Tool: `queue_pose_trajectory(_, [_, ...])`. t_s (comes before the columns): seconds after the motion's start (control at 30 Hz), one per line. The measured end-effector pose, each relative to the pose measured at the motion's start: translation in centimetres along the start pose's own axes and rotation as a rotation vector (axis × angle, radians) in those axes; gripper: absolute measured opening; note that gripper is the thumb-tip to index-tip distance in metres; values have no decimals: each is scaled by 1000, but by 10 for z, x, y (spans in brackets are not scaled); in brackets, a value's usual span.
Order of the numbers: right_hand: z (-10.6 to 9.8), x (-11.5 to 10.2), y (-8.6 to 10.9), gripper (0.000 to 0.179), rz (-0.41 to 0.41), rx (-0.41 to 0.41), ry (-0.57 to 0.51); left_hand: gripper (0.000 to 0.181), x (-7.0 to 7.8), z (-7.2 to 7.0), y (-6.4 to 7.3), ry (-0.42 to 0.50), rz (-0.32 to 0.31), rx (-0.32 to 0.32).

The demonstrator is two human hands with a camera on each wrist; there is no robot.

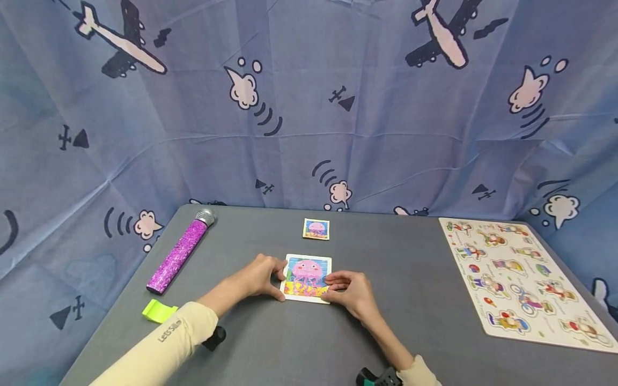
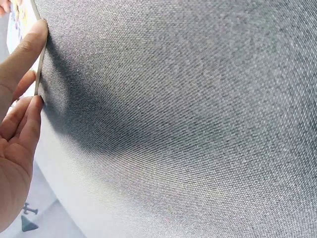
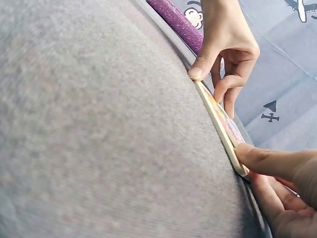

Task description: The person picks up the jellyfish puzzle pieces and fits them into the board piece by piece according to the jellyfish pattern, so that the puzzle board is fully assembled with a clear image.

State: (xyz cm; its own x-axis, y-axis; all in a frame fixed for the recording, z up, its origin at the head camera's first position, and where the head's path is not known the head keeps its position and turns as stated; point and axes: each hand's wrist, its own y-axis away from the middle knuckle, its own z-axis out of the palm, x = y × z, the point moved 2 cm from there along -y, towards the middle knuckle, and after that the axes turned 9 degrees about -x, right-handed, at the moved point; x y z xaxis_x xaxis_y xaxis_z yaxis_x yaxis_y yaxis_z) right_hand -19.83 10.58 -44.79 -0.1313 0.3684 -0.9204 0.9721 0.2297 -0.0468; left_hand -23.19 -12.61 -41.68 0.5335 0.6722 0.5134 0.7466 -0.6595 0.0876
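A square jellyfish puzzle board (image 1: pixel 306 279) with a pale raised frame is between both hands over the grey table. My left hand (image 1: pixel 263 276) holds its left side, the thumb at the near corner and the fingers farther up the edge. On the other side my right hand (image 1: pixel 354 294) pinches the near right corner; in the right wrist view its thumb (image 3: pixel 252 154) lies on the frame with the fingers below. The board's side edge (image 2: pixel 40 62) shows thin in the left wrist view. Beyond it lies a small card (image 1: pixel 316 229) bearing a similar pink jellyfish.
A glittery purple microphone (image 1: pixel 178 254) lies on the left, with a lime-green plastic piece (image 1: pixel 158 311) close to my left sleeve. Toward the right edge rests a large board of cartoon figures (image 1: pixel 521 284). Behind the table hangs a blue curtain (image 1: pixel 309 107) printed with airplanes.
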Motion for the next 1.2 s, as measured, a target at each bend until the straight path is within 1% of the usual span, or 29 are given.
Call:
queue_pose_trajectory(0.17, [-2, -2, 0, 36, -7, -45, 14, 32, -1, 0, -1, 6, -2, -5])
queue_pose_trajectory(0.27, [-3, -3, -1, 35, -13, -57, 21, 32, -1, 0, 0, 14, -5, -9])
queue_pose_trajectory(0.5, [0, -9, -5, 29, -7, -22, 2, 32, -2, 0, 0, 20, -7, -15])
queue_pose_trajectory(0.63, [4, -10, -6, 22, -23, -27, 81, 32, -3, -1, -1, 12, 5, -16])
queue_pose_trajectory(0.77, [6, -10, -6, 19, -60, -24, 175, 32, 0, -2, -1, 8, 20, -19])
queue_pose_trajectory(0.83, [6, -11, -6, 19, -75, -26, 202, 32, 1, -3, -1, -3, 27, -26])
queue_pose_trajectory(0.9, [6, -13, -6, 18, -91, -37, 207, 31, 1, -4, 0, -10, 30, -39])
queue_pose_trajectory(1.0, [3, -11, -6, 15, -111, -94, 152, 26, -1, -7, 1, 6, 35, -75])
queue_pose_trajectory(1.03, [1, -9, -6, 14, -115, -127, 110, 25, -1, -8, 2, 24, 33, -94])
queue_pose_trajectory(1.13, [-8, -1, -6, 16, -91, -222, -54, 26, -2, -9, 5, 92, 34, -139])
queue_pose_trajectory(1.17, [-12, 2, -5, 18, -80, -234, -95, 29, -2, -9, 5, 107, 35, -144])
queue_pose_trajectory(1.2, [-17, 4, -5, 20, -70, -229, -124, 32, -2, -9, 6, 117, 33, -137])
